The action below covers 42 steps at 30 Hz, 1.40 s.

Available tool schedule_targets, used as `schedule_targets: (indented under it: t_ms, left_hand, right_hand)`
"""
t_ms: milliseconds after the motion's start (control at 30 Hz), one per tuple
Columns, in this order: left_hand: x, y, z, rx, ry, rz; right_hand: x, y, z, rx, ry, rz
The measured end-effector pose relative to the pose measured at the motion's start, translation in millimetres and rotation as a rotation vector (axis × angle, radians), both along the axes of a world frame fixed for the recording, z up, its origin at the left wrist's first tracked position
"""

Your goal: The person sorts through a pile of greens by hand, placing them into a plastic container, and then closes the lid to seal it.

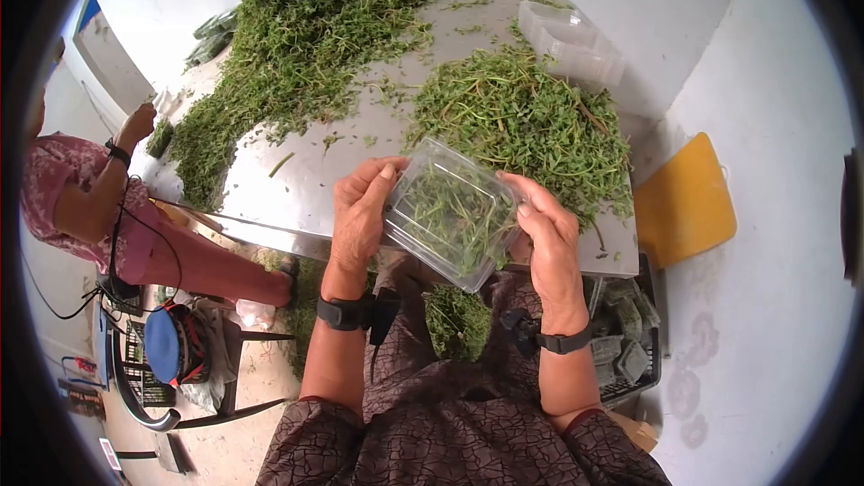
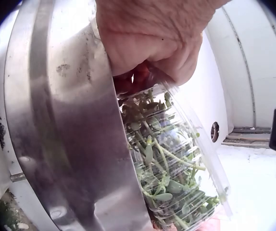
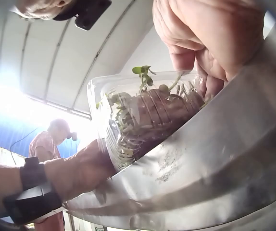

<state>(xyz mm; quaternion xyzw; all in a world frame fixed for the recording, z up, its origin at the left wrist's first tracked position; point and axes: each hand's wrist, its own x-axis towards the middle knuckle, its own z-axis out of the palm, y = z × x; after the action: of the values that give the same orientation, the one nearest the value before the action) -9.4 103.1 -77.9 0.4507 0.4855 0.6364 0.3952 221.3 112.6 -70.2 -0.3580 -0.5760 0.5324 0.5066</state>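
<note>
A clear plastic clamshell box (image 1: pixel 453 214) with green leafy stems inside is held between both hands, over the near edge of the metal table. My left hand (image 1: pixel 362 207) grips its left side, thumb on top; the left wrist view shows the stems (image 2: pixel 162 163) pressed against the ribbed wall. On the opposite side my right hand (image 1: pixel 551 238) pinches the box near its corner. In the right wrist view, a small sprig (image 3: pixel 144 75) pokes up past the rim of the box. Just beyond the box lies a heap of picked greens (image 1: pixel 531 126).
A larger pile of greens (image 1: pixel 315 36) covers the back left of the metal table (image 1: pixel 297 171). Empty clear containers (image 1: pixel 571 40) are stacked at the back right. A yellow board (image 1: pixel 688 202) leans by the wall, above a crate (image 1: pixel 621 333) of filled boxes. Another person (image 1: pixel 117 207) stands left.
</note>
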Motion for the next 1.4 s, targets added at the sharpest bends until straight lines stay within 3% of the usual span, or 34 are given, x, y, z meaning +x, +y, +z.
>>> schedule_targets:
  t_ms: [167,267,467,1033,1400]
  left_hand:
    - [2.6,-1.6,3.6,-0.029,-0.021,-0.001]
    - [-2.4,1.0,-3.5,-0.005,0.072,0.004]
    - [0.9,0.7,-1.3,-0.002,0.03,-0.011]
    - [0.1,-0.2,-2.2,-0.034,0.037,0.0]
    - [3.8,-1.6,1.5,-0.027,0.041,0.017]
  right_hand:
    - [-5.3,2.0,8.6,0.023,0.082,0.005]
    - [-4.9,7.9,10.2,-0.058,0.11,0.075]
    - [-1.8,16.1,9.2,-0.083,0.116,0.177]
    - [-11.9,16.0,-4.0,0.051,0.163,-0.018]
    - [-7.9,14.1,-1.0,0.056,0.09,-0.005]
